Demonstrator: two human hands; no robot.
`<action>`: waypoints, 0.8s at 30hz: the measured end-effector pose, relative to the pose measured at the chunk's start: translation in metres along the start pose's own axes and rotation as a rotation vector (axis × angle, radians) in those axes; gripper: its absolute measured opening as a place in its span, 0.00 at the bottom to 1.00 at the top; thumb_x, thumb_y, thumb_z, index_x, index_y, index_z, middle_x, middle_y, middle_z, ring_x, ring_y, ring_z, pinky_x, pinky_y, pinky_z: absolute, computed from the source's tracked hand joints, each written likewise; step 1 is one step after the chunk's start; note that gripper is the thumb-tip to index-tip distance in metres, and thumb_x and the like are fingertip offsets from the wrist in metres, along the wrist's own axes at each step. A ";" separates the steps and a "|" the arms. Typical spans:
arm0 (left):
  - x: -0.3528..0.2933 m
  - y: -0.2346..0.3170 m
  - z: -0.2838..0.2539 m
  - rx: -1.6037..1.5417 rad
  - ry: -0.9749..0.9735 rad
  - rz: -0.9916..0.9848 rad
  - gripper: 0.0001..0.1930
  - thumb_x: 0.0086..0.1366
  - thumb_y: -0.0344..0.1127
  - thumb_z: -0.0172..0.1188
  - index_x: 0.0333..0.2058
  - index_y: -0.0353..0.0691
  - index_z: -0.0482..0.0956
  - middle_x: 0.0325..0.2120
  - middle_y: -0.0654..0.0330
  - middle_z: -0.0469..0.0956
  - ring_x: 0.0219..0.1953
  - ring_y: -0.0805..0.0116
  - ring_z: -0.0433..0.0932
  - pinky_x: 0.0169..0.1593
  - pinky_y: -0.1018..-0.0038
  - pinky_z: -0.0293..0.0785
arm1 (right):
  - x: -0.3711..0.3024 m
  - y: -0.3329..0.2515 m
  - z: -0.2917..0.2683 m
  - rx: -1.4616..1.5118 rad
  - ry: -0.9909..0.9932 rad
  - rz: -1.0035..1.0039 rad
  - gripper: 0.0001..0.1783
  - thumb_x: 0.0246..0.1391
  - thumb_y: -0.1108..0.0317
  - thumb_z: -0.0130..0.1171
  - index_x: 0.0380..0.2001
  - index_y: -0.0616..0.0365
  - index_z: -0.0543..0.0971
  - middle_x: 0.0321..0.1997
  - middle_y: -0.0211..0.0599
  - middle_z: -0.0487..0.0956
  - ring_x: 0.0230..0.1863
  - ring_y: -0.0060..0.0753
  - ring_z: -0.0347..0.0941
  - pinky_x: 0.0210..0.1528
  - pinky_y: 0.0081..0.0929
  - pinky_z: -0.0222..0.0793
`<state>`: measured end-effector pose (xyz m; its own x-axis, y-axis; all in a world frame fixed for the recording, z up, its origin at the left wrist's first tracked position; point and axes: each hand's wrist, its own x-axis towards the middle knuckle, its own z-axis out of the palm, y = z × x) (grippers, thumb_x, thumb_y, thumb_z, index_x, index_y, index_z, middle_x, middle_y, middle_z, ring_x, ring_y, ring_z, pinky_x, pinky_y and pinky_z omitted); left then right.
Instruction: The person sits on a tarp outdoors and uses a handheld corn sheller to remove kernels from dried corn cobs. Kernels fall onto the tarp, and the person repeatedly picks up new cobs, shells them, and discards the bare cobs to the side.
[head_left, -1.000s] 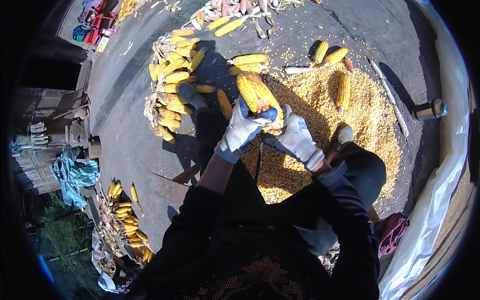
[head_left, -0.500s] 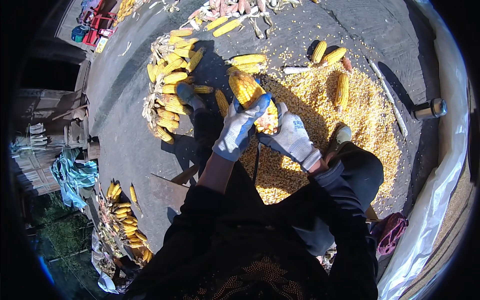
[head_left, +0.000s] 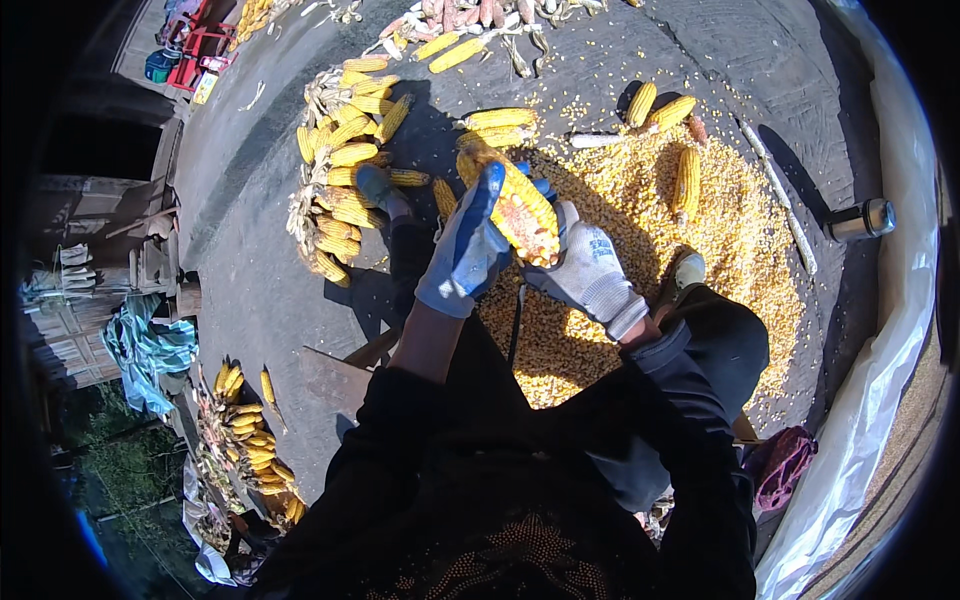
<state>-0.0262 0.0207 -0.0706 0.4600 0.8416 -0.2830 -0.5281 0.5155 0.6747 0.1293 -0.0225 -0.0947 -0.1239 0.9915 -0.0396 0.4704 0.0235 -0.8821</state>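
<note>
While left hand (head_left: 465, 250) grips corncob (head_left: 524, 208), right hand (head_left: 590, 268) seemingly touches it.

Yellow corn ear (head_left: 526, 206), tilted, (partly bare)

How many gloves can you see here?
2: one glove is on the left hand, holding a corn cob; another is on the right hand, at the cob's lower end. Others could be hidden.
</note>
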 end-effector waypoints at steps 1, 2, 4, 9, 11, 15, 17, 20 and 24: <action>0.003 -0.008 -0.008 0.098 0.026 0.037 0.25 0.68 0.41 0.48 0.59 0.34 0.59 0.52 0.50 0.69 0.54 0.57 0.70 0.59 0.62 0.64 | -0.001 0.002 0.003 -0.024 -0.005 0.000 0.40 0.34 0.54 0.69 0.47 0.64 0.62 0.28 0.54 0.78 0.33 0.56 0.76 0.33 0.43 0.72; 0.005 -0.010 -0.005 0.198 0.051 0.075 0.25 0.67 0.41 0.48 0.58 0.34 0.60 0.52 0.50 0.70 0.54 0.57 0.71 0.59 0.63 0.65 | 0.000 0.002 0.003 -0.047 -0.009 -0.003 0.41 0.34 0.54 0.69 0.48 0.64 0.62 0.28 0.54 0.78 0.33 0.56 0.76 0.33 0.43 0.72; 0.003 -0.007 0.001 0.363 0.113 0.093 0.25 0.61 0.33 0.58 0.55 0.34 0.64 0.47 0.53 0.74 0.48 0.63 0.74 0.54 0.67 0.70 | -0.001 -0.001 0.000 0.024 -0.056 0.068 0.39 0.33 0.59 0.72 0.48 0.64 0.65 0.37 0.50 0.78 0.39 0.49 0.77 0.40 0.37 0.72; 0.002 -0.001 -0.005 0.684 -0.003 0.144 0.32 0.54 0.28 0.65 0.56 0.37 0.61 0.48 0.53 0.73 0.49 0.65 0.74 0.53 0.69 0.71 | -0.005 -0.006 -0.004 0.191 -0.050 0.043 0.41 0.31 0.64 0.74 0.50 0.65 0.66 0.42 0.44 0.78 0.44 0.34 0.76 0.46 0.29 0.71; -0.003 0.002 -0.001 0.629 -0.058 0.119 0.34 0.58 0.36 0.62 0.60 0.38 0.56 0.52 0.48 0.69 0.54 0.60 0.70 0.57 0.65 0.68 | -0.005 -0.005 -0.005 0.294 -0.034 0.034 0.38 0.33 0.65 0.73 0.49 0.64 0.68 0.41 0.40 0.78 0.42 0.28 0.75 0.45 0.27 0.71; -0.003 0.011 0.022 0.088 -0.091 0.024 0.31 0.62 0.45 0.56 0.57 0.33 0.59 0.51 0.46 0.69 0.53 0.54 0.71 0.57 0.59 0.67 | -0.004 -0.009 -0.013 0.749 -0.210 0.046 0.32 0.36 0.69 0.72 0.46 0.61 0.71 0.39 0.31 0.78 0.39 0.19 0.73 0.43 0.23 0.71; 0.001 0.004 0.032 0.242 0.116 0.057 0.20 0.58 0.31 0.61 0.49 0.34 0.68 0.39 0.53 0.76 0.42 0.63 0.78 0.46 0.69 0.76 | -0.011 -0.011 -0.018 0.668 -0.182 0.058 0.28 0.34 0.67 0.72 0.42 0.60 0.74 0.35 0.29 0.78 0.35 0.18 0.73 0.38 0.22 0.72; 0.000 0.001 0.040 0.516 0.219 0.090 0.21 0.56 0.27 0.63 0.48 0.32 0.68 0.42 0.52 0.76 0.45 0.59 0.77 0.49 0.65 0.75 | -0.011 -0.010 -0.013 0.437 -0.148 0.133 0.28 0.33 0.65 0.72 0.40 0.60 0.74 0.29 0.29 0.78 0.28 0.18 0.73 0.32 0.22 0.72; 0.004 0.000 0.050 0.257 0.121 0.143 0.20 0.59 0.36 0.62 0.49 0.38 0.69 0.42 0.55 0.75 0.46 0.62 0.76 0.51 0.64 0.73 | -0.005 -0.016 -0.028 0.315 0.002 -0.037 0.31 0.33 0.64 0.71 0.43 0.61 0.71 0.36 0.34 0.79 0.35 0.28 0.76 0.39 0.27 0.73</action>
<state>0.0107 0.0158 -0.0376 0.2976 0.9235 -0.2420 -0.3763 0.3464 0.8593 0.1471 -0.0241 -0.0676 -0.1340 0.9910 -0.0046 0.1716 0.0186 -0.9850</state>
